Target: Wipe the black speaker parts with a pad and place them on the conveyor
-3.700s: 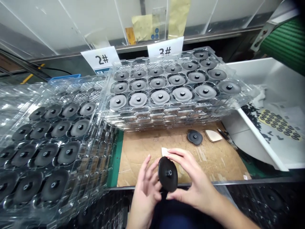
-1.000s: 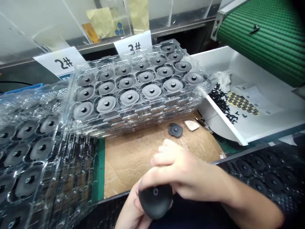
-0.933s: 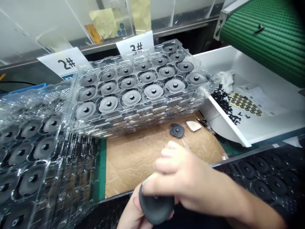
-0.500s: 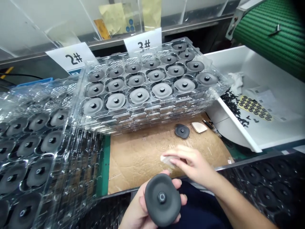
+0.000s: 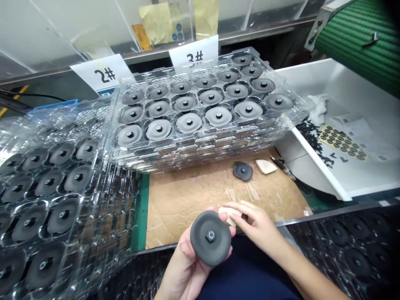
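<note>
A dark grey rounded disc [image 5: 210, 250] with a small hexagonal centre post lies in my left hand [image 5: 190, 266], gripped at its edge with the post facing up. My right hand [image 5: 254, 221] pinches a pale, cream-coloured pad [image 5: 230, 212] right beside the disc's upper right edge, close to my left fingertips. Whether the pad touches the disc cannot be made out. Beyond my hands, a similar dark disc [image 5: 243, 171] rests on the brown cardboard [image 5: 184, 204], with a cream wedge-shaped piece [image 5: 265, 166] to its right.
Stacked clear trays of discs [image 5: 200, 141] stand behind the cardboard; more trays [image 5: 75, 225] fill the left. At right, a white bin [image 5: 328, 179] holds small black parts and a yellow sticker sheet [image 5: 343, 143]. A green belt [image 5: 359, 46] hangs above it.
My left hand has raised the disc slightly in view. The right hand has moved slightly lower with the pad, close against the disc's edge. The view has shifted a little.
</note>
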Demonstrator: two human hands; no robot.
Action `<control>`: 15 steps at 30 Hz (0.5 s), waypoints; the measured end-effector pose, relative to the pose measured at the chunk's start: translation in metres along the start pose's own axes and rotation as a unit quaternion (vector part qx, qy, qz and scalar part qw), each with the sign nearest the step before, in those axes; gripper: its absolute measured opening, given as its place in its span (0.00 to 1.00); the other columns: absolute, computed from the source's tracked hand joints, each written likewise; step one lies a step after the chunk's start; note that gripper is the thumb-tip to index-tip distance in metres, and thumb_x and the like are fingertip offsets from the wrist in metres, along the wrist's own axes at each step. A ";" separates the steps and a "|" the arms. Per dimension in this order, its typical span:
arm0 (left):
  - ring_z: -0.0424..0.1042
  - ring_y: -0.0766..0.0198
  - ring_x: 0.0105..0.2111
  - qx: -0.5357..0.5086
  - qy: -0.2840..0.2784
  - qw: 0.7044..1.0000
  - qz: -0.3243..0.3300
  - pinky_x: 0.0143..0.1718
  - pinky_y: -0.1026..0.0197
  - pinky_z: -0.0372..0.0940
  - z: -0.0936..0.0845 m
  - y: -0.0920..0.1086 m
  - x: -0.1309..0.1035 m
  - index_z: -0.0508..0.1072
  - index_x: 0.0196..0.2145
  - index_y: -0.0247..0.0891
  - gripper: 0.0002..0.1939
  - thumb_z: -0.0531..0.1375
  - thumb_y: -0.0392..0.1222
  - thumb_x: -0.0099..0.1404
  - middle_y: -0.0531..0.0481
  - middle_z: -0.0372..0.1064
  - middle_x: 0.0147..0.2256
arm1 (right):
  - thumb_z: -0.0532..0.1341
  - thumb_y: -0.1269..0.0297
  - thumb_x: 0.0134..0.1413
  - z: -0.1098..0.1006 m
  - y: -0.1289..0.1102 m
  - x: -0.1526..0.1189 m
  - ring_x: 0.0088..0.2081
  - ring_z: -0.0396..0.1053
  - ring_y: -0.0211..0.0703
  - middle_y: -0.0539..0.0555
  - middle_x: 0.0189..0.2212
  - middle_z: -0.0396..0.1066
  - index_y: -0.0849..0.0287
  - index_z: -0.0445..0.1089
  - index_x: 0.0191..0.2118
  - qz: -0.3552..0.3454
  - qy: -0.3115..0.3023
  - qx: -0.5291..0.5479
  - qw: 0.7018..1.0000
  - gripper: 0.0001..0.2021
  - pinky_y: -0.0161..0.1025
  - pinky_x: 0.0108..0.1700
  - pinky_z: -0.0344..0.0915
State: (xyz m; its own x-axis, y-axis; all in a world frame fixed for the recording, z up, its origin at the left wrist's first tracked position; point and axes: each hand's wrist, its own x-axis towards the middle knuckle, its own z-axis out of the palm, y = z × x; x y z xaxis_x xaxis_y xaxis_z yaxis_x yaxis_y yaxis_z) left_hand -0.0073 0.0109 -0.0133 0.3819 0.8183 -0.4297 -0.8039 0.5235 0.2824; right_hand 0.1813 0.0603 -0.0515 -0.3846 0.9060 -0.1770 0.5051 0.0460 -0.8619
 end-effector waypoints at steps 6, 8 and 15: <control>0.66 0.53 0.51 0.036 0.102 0.985 0.137 0.51 0.57 0.61 0.007 -0.006 0.005 0.65 0.52 0.47 0.31 0.64 0.49 0.50 0.46 0.68 0.51 | 0.56 0.68 0.56 -0.009 -0.068 0.001 0.43 0.68 0.43 0.54 0.44 0.71 0.54 0.66 0.49 -0.132 0.121 0.036 0.983 0.14 0.38 0.43 0.67; 0.64 0.55 0.52 0.039 0.115 0.981 0.151 0.53 0.58 0.59 0.012 -0.008 0.006 0.65 0.52 0.46 0.28 0.63 0.47 0.53 0.47 0.68 0.50 | 0.55 0.72 0.56 -0.007 -0.092 0.002 0.39 0.68 0.43 0.55 0.39 0.72 0.59 0.65 0.50 -0.234 0.114 0.012 0.965 0.15 0.41 0.42 0.66; 0.70 0.58 0.45 0.069 0.140 0.972 0.178 0.50 0.59 0.62 0.022 -0.004 0.003 0.71 0.45 0.47 0.22 0.66 0.40 0.51 0.51 0.74 0.40 | 0.52 0.73 0.57 -0.001 -0.113 0.011 0.32 0.66 0.41 0.55 0.31 0.71 0.64 0.67 0.44 -0.292 0.027 -0.048 0.955 0.11 0.40 0.37 0.65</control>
State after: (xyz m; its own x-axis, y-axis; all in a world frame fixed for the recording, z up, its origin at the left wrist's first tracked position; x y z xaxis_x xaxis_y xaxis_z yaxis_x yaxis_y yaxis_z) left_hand 0.0074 0.0161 0.0031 -0.0644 0.8665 -0.4950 -0.7863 0.2614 0.5598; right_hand 0.1205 0.0653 0.0444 -0.5831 0.7346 0.3469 0.2862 0.5854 -0.7585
